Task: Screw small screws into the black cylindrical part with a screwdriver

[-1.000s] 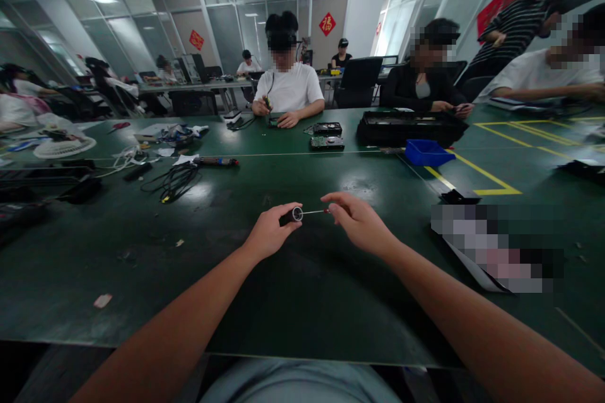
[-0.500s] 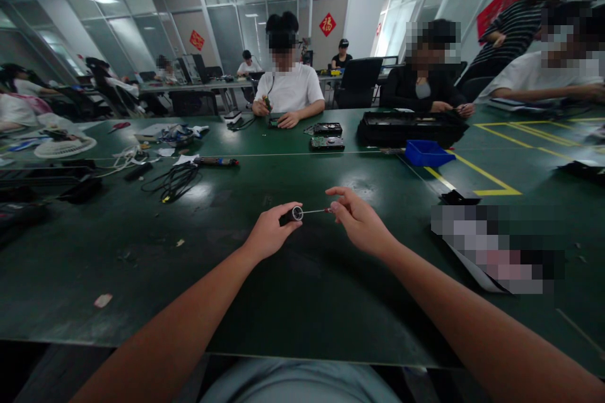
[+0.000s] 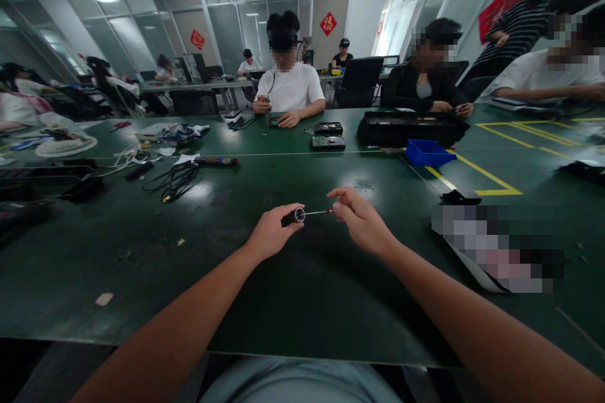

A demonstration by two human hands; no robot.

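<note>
My left hand (image 3: 270, 231) is closed around a small black cylinder (image 3: 289, 218), whose round end with a pale ring faces my right hand. My right hand (image 3: 362, 217) pinches the red handle of a thin screwdriver (image 3: 319, 212) between thumb and fingers, with the index finger raised. The metal shaft points left and its tip meets the ringed end of the cylinder; whether it goes inside is too small to tell. Both hands are held above the green table (image 3: 283, 302).
A corded electric screwdriver (image 3: 217, 162) lies ahead to the left. Circuit-board parts (image 3: 328, 143) lie ahead. To the right are a blue bin (image 3: 429, 153), a long black casing (image 3: 411, 130) and a blurred-out object (image 3: 496, 252). A person (image 3: 290, 85) sits opposite.
My hands, the cylinder and the screwdriver have barely shifted. Across the table, the person's raised hand has come slightly lower.
</note>
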